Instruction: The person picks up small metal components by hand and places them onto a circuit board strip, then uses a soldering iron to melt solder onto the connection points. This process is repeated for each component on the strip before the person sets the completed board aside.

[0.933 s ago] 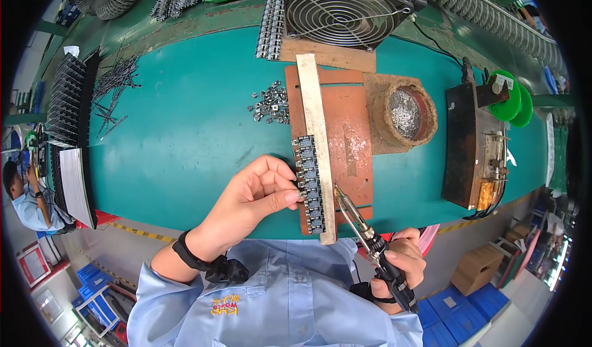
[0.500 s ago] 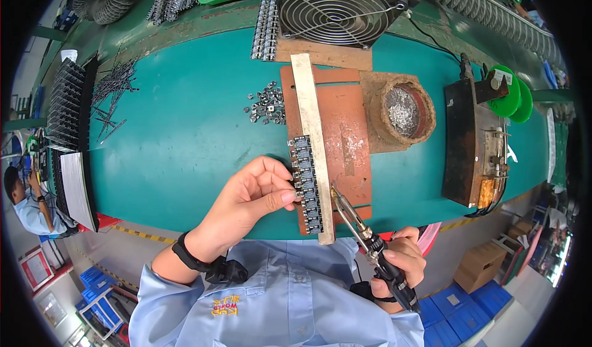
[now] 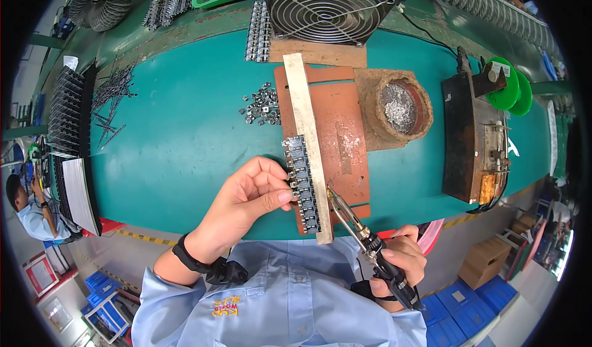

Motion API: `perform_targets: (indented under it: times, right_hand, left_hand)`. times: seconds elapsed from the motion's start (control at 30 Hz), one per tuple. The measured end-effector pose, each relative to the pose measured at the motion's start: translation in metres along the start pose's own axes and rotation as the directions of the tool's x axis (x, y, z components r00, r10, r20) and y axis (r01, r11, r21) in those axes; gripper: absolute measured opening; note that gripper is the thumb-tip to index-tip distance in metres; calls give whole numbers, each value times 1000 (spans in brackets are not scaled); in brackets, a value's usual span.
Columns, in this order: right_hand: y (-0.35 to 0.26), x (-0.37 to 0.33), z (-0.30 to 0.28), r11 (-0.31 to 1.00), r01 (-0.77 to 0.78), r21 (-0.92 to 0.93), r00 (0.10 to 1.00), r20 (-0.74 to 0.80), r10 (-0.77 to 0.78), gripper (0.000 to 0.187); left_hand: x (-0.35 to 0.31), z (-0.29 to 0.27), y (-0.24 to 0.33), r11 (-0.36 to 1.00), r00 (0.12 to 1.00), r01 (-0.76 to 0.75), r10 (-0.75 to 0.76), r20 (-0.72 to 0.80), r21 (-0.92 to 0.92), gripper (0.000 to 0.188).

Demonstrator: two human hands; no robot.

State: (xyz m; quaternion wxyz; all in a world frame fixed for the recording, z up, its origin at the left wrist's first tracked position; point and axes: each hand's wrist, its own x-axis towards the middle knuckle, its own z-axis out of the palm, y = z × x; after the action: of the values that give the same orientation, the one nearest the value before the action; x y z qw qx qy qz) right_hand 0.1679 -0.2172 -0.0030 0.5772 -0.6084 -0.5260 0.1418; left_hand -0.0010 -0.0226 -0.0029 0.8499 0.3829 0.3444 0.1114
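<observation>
My left hand (image 3: 256,193) is closed, thumb and fingers pinched at the left edge of a strip of small circuit boards (image 3: 302,183). Whatever else lies between the fingertips is hidden. The strip rests along the left side of a pale wooden bar (image 3: 305,119), which lies across a reddish-brown board (image 3: 345,119). In my right hand (image 3: 404,260) is a soldering iron (image 3: 367,236) with a black handle. Its tip points up and left, close to the bar's right edge; whether it touches is too small to tell.
Loose metal parts (image 3: 262,104) lie left of the bar. A round pot of silvery bits (image 3: 401,107), a black fan (image 3: 327,11) and a dark box (image 3: 462,137) with green spools (image 3: 509,88) stand around the board. Thin dark strips (image 3: 111,103) lie left. A co-worker (image 3: 37,205) sits far left.
The whole view has shifted slightly, with the bench things a little further left. Both hands, the strip and the soldering iron keep nearly the same places relative to one another.
</observation>
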Motion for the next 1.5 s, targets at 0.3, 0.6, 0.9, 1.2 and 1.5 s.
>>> perform_targets:
  times: [0.3, 0.6, 0.9, 1.2, 1.5]
  right_hand:
    - [1, -1, 0, 1000, 5, -16, 1000, -17, -5, 36]
    - [3, 0, -2, 1000, 8, -5, 1000, -13, -8, 36]
    - [3, -1, -4, 1000, 9, -3, 1000, 22, -9, 38]
    - [3, 0, -5, 1000, -2, 8, 999, 50, 2, 39]
    - [10, 37, 39, 995, 95, 27, 983, 152, -98, 41]
  left_hand:
    - [2, -1, 6, 998, 999, 39, -40, 16, 40, 16]
    - [7, 0, 11, 994, 996, 87, -87, 7, 73, 18]
    - [5, -1, 9, 994, 998, 63, -64, 3, 91, 19]
    - [6, -1, 10, 993, 998, 60, -60, -4, 106, 18]
    - [4, -3, 9, 996, 1000, 24, -24, -5, 81, 16]
